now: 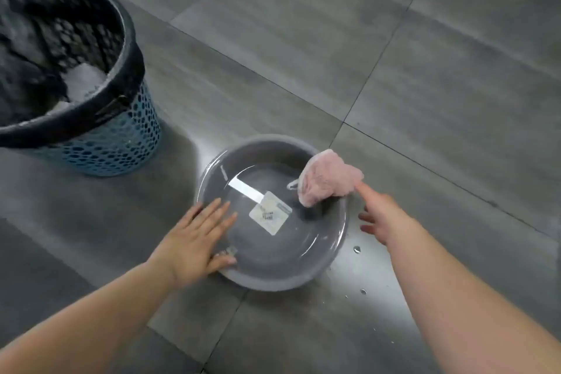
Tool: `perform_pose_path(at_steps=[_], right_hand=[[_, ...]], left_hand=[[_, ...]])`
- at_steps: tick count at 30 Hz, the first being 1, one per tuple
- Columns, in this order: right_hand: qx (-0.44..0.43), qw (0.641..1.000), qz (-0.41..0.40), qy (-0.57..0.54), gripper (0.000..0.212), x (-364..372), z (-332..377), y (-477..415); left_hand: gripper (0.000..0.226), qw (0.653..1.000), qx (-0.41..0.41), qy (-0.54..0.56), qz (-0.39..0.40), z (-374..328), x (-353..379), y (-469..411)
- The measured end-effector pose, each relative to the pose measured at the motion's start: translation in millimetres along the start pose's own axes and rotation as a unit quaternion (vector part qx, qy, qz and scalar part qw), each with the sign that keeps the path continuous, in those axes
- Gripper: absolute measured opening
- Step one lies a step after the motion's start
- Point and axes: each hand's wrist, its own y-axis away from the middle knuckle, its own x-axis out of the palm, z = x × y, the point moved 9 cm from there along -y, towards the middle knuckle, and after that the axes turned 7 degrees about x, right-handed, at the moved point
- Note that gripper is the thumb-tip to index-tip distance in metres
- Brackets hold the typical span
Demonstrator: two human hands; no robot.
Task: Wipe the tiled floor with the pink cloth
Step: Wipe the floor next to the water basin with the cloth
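1. Pink cloth (329, 181): bunched up, draped over the far-right rim of the grey basin (267, 278), lower end hanging inside. Not on the floor.
2. Basin: sits on the grey tiled floor (394, 70), holds clear water. White label (270, 215) visible at the bottom.
3. Left hand (197, 240): flat, palm down on the near-left rim of the basin. Fingers (212, 214) extended and slightly spread, holding nothing. Thumb lies along the rim.
4. Right hand (382, 215): just right of the basin, above the floor. Index finger extended, tip touching or nearly touching the cloth; other fingers loosely spread, gripping nothing.
5. Water drops (357, 249) on the tiles, right of the basin.
6. Blue perforated waste bin (121, 136) with black liner, upper left, well apart from the basin. Crumpled paper inside.
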Motion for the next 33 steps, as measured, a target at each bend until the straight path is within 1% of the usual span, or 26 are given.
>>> perform_pose_path(at_steps=[1, 2, 3, 4, 5, 6, 8, 9, 11, 13, 16, 18, 21, 24, 25, 27, 29, 31, 32, 33], right_hand=[[-0.003, 1.000, 0.009, -0.022, 0.063, 10, 1, -6], [-0.009, 0.999, 0.019, -0.049, 0.060, 17, 4, -16], [-0.016, 0.997, 0.028, -0.072, 0.056, 23, 9, -24], [-0.017, 0.995, 0.034, -0.094, 0.054, 29, 12, -27], [-0.021, 0.993, 0.032, -0.116, 0.052, 33, 15, -31], [-0.023, 0.990, 0.024, -0.139, 0.050, 35, 18, -29], [-0.055, 0.983, -0.003, -0.175, 0.049, 33, 27, -27], [-0.085, 0.980, -0.030, -0.176, 0.049, 30, 33, -25], [-0.148, 0.975, -0.091, -0.139, 0.043, 23, 46, -17], [-0.201, 0.966, -0.120, -0.108, 0.034, 23, 57, -11], [-0.260, 0.951, -0.131, -0.105, 0.028, 22, 63, -7], [-0.288, 0.939, -0.147, -0.119, 0.028, 20, 65, -2], [-0.322, 0.920, -0.149, -0.168, 0.039, 13, 67, 12], [-0.348, 0.899, -0.138, -0.227, 0.037, -8, 75, 35], [-0.361, 0.889, -0.132, -0.249, 0.035, -18, 80, 45], [-0.377, 0.870, -0.124, -0.293, 0.029, -44, 88, 61], [-0.366, 0.859, -0.114, -0.339, 0.022, -77, 86, 70], [-0.357, 0.857, -0.084, -0.362, 0.011, -109, 76, 76], [-0.348, 0.863, -0.085, -0.355, 0.015, -125, 67, 79], [-0.336, 0.876, -0.098, -0.333, 0.033, -141, 54, 78]], left_hand=[[0.073, 1.000, 0.009, 0.002, -0.018, 5, 7, 1], [0.071, 1.000, 0.001, 0.000, -0.004, 11, 10, 1], [0.071, 1.000, 0.001, 0.003, -0.029, 12, 10, 0], [0.070, 1.000, -0.001, 0.007, -0.022, 12, 13, 0], [0.070, 1.000, 0.009, 0.010, -0.024, 11, 14, 1], [0.070, 1.000, 0.006, 0.016, -0.010, 12, 15, 2], [0.070, 1.000, -0.008, 0.028, -0.006, 14, 14, 4], [0.070, 0.999, -0.014, 0.032, -0.009, 15, 14, 4], [0.068, 0.999, -0.020, 0.042, -0.012, 14, 15, 5], [0.065, 0.998, -0.019, 0.051, -0.019, 13, 15, 5], [0.064, 0.997, -0.026, 0.070, -0.012, 13, 14, 3], [0.065, 0.998, -0.023, 0.063, -0.008, 11, 14, 2], [0.067, 0.998, -0.025, 0.053, 0.003, 13, 16, 3], [0.066, 0.998, -0.033, 0.044, 0.009, 10, 13, 1], [0.065, 0.999, -0.027, 0.029, 0.002, 4, 8, -2], [0.061, 1.000, 0.025, 0.006, -0.002, -22, -2, -17], [0.057, 0.996, 0.084, 0.017, -0.024, -63, -14, -39], [0.060, 0.991, 0.118, 0.042, -0.044, -104, -24, -63], [0.060, 0.989, 0.133, 0.048, -0.045, -123, -23, -72], [0.060, 0.988, 0.144, 0.050, -0.037, -138, -21, -80]])
